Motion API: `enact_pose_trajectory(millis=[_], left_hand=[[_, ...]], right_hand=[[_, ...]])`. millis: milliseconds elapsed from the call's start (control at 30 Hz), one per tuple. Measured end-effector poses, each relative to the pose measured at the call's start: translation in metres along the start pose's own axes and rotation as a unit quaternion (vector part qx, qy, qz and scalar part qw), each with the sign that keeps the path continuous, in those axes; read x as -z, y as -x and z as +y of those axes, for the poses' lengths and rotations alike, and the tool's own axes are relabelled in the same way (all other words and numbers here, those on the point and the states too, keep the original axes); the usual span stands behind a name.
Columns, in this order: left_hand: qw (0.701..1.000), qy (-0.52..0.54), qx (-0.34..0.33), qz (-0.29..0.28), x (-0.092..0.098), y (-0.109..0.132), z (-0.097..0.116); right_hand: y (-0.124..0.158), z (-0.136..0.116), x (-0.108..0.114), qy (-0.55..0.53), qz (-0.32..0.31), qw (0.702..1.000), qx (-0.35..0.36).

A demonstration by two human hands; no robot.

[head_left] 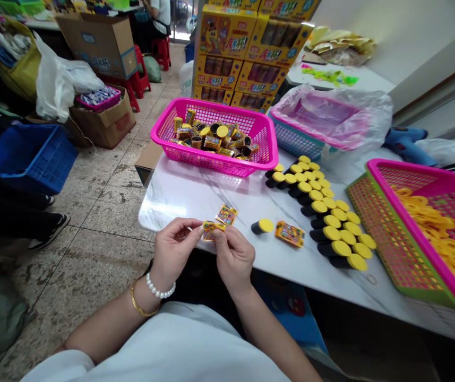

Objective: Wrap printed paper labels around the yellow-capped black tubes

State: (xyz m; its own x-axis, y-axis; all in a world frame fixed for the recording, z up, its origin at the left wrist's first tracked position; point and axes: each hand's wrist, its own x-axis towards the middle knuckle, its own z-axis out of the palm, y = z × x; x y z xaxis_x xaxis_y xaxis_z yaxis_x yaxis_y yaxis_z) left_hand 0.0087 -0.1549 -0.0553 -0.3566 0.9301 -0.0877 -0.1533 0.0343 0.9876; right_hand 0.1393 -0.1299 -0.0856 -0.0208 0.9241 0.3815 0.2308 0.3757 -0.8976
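Between my left hand [177,249] and my right hand [233,254], a small yellow printed wrapper sleeve [211,229] is pinched over the table's front edge. Both hands have thumb and fingers closed on it. Just beyond it lies another printed wrapper sleeve [227,214], flat on the white marbled table [179,188]. To the right of my right hand stands a single black tub with a yellow lid [264,226]. Beside that tub is a flat stack of printed sleeves [290,234]. Rows of similar yellow-lidded black tubs [326,212] stand farther right.
A pink basket [219,165] of wrapped tubs sits at the table's back. A green-and-pink basket [394,239] with yellow rings stands at right, near a plastic-lined basket [302,138]. Behind are stacked yellow display boxes [247,53]. A blue crate [32,159] and a person's shoe [50,232] are at left.
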Motion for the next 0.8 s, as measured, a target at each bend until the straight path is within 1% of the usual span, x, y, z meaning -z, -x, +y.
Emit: enact_pose_trajectory(millis=[233, 433, 567, 667, 733, 800], left_hand=[[1.0, 0.025, 0.018, -0.001, 0.0018, 0.0018, -0.0018], [0.998, -0.033, -0.057, 0.009, 0.0031, 0.002, -0.0004], [0.996, -0.048, -0.07, 0.009, 0.0026, 0.0035, -0.0016], [0.998, -0.041, -0.042, 0.01, 0.0031, 0.0043, -0.0032], [1.0, -0.028, 0.004, 0.009, 0.0042, 0.0034, -0.0039], [0.999, -0.009, 0.046, 0.01, 0.0049, -0.0002, -0.0041]], right_hand=[[-0.0003, -0.0009, -0.0015, 0.009, 0.004, 1.0, 0.008], [-0.0001, -0.0005, -0.0027, 0.009, 0.007, 1.0, 0.019], [0.0004, 0.0015, -0.0048, 0.025, -0.005, 0.999, 0.021], [0.0004, 0.0015, -0.0058, 0.038, -0.012, 0.999, 0.03], [-0.0005, -0.0004, -0.0046, 0.039, -0.022, 0.998, 0.039], [-0.0024, -0.0026, -0.002, 0.024, -0.037, 0.998, 0.033]])
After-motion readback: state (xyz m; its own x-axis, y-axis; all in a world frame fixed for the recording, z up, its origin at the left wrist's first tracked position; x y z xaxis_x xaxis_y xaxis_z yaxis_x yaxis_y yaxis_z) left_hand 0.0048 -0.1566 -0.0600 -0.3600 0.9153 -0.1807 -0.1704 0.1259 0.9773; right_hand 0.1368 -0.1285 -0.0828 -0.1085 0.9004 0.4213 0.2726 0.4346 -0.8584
